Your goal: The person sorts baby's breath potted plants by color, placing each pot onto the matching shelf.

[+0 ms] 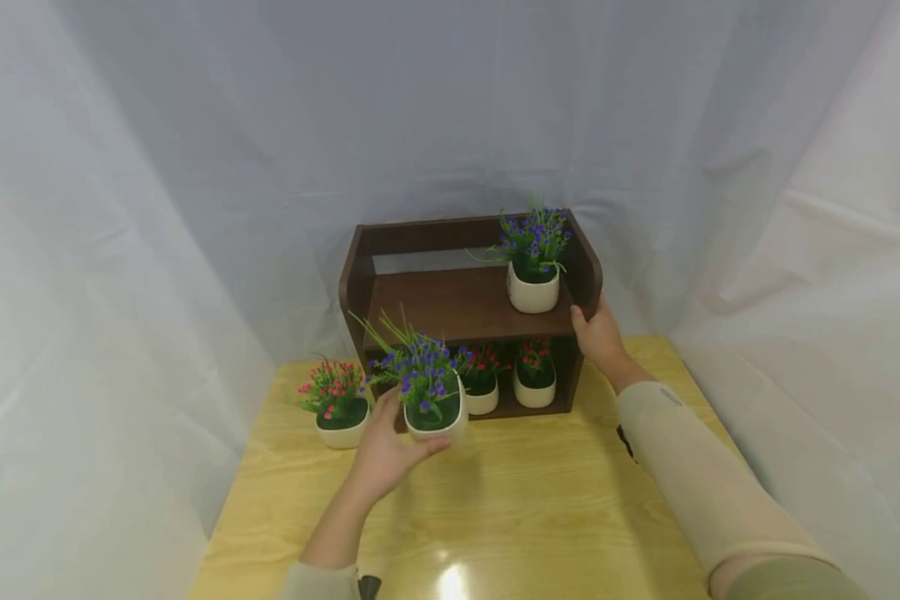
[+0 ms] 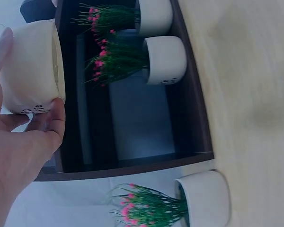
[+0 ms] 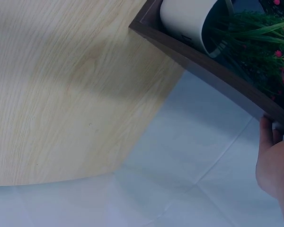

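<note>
My left hand grips a white pot of purple-blue flowers, fingers on its far left side and thumb at its near side. This potted plant is in front of the left half of a dark brown two-tier shelf. In the left wrist view, the pot shows dark lettering near my fingertips. My right hand holds the shelf's right side panel, its thumb at the front edge. Another purple-flowered potted plant stands at the right of the upper tier.
Two red-flowered potted plants, one in the middle and one at the right, occupy the lower tier. A third pink-red one sits on the wooden table, left of the shelf. Pale curtains surround the table's back and sides.
</note>
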`<state>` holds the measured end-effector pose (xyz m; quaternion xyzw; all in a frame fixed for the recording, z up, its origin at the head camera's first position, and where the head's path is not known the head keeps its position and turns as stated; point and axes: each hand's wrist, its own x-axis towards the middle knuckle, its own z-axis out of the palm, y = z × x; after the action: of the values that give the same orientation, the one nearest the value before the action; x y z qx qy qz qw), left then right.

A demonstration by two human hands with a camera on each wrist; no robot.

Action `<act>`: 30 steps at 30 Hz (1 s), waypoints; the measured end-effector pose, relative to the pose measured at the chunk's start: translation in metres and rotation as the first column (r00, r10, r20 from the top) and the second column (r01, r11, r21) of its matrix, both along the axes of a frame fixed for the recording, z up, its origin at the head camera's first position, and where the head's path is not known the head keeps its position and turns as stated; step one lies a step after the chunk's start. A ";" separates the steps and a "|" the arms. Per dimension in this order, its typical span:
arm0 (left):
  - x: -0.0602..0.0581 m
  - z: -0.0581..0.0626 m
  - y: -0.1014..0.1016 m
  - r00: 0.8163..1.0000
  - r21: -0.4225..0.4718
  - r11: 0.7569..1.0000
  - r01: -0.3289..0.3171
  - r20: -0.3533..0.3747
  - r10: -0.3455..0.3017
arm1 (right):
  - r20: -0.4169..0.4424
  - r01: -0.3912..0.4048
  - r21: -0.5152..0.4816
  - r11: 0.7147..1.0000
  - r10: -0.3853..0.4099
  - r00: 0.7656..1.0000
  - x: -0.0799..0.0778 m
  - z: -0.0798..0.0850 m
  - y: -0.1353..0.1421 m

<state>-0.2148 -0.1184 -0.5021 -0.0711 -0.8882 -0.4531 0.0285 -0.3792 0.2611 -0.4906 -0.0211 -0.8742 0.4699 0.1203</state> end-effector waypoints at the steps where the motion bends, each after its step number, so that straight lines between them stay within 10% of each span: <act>1: -0.002 0.003 0.001 1.000 -0.002 1.000 -0.001 -0.007 0.001 | 0.003 0.002 0.000 1.000 -0.002 1.000 0.000 0.000 0.000; 30: -0.057 0.041 0.002 0.999 -0.059 0.998 0.000 -0.036 -0.002 | -0.001 -0.007 0.026 1.000 0.007 1.000 -0.004 -0.003 0.002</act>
<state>-0.2720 -0.1163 -0.4608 -0.0807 -0.9004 -0.4255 0.0421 -0.3830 0.2634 -0.4940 -0.0165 -0.8803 0.4588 0.1194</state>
